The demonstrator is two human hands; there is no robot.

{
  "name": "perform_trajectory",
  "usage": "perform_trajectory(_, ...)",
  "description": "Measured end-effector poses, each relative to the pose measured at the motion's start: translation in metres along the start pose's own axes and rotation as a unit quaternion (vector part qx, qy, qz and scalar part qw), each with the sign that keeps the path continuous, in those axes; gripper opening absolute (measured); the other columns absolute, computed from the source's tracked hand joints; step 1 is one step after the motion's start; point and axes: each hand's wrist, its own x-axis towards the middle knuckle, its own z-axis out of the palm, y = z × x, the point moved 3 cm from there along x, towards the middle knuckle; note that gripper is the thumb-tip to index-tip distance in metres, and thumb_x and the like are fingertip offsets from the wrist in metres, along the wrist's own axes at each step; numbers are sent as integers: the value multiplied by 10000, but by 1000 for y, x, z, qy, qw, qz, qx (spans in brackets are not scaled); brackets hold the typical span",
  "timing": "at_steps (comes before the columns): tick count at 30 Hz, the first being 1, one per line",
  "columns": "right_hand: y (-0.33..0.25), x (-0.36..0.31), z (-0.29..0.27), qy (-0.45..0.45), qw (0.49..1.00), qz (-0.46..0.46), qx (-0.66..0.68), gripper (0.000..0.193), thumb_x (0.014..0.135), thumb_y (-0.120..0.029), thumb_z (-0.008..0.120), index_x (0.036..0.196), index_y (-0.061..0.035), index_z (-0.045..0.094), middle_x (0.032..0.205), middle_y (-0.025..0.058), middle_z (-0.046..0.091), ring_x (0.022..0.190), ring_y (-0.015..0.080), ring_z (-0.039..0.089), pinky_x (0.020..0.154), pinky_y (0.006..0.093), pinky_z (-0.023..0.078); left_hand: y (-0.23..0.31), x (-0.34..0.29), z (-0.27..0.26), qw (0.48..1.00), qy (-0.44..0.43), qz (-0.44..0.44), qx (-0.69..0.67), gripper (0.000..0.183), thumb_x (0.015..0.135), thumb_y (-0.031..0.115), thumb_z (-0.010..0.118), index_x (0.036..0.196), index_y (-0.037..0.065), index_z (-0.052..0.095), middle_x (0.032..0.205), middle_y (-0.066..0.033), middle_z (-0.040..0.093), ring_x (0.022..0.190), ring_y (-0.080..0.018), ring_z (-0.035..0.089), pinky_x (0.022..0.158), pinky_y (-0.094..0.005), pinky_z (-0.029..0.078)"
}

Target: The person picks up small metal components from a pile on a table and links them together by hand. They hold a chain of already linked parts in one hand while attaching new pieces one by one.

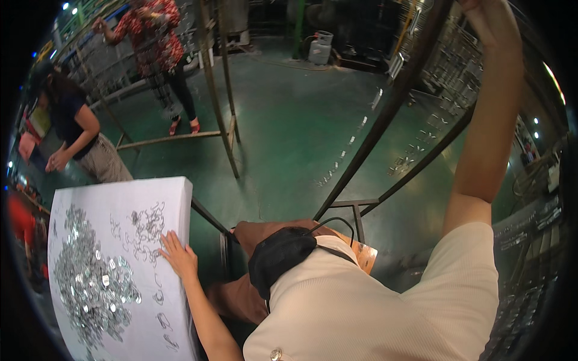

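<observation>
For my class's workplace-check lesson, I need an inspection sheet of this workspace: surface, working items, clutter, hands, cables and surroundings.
Surface: white table top, at lower left.
Working items: heap of shiny metal pieces; dark wire pieces scattered beside it.
Clutter: grey gas cylinder standing on the floor, in the background.
Hands: left hand lies over the table's right edge, fingers extended near the wire pieces; right hand raised near a dark metal frame, fingers cut off by the picture edge.
Cables: thin black cord looping from a black item at the person's front.
Surroundings: green floor; two people at upper left.
</observation>
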Motion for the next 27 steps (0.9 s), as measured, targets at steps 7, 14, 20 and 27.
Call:
perform_trajectory(7,11,-56,-86,111,991,75,-22,248,809,-57,630,1044,17,598,805,51,644,683,108,631,601,209,529,-4,-2,11,997,55,40,43,600,823,48,453,1393,25,269,1457,-93,270,1384,-261,146,1120,-458,122)
perform_trajectory(14,17,-105,-195,203,954,146,-164,295,851,-77,607,1138,-8,589,1035,77,630,804,88,623,721,180,538,8,-1,12,998,38,37,37,655,760,-28,407,1395,9,253,1460,-108,266,1382,-264,157,1129,-444,111)
perform_trajectory(20,32,-114,-227,256,933,177,-182,249,813,-83,651,1053,-19,638,920,36,657,771,78,616,714,192,537,-11,-3,7,997,31,25,64,690,732,-40,413,1398,1,237,1465,-120,251,1384,-270,144,1131,-442,105)
perform_trajectory(27,15,-95,-261,300,921,133,-210,231,800,-67,660,1025,-18,654,908,45,662,743,85,621,708,201,546,-10,-2,20,998,31,36,43,719,715,-55,431,1402,3,226,1469,-122,241,1382,-276,151,1131,-436,109)
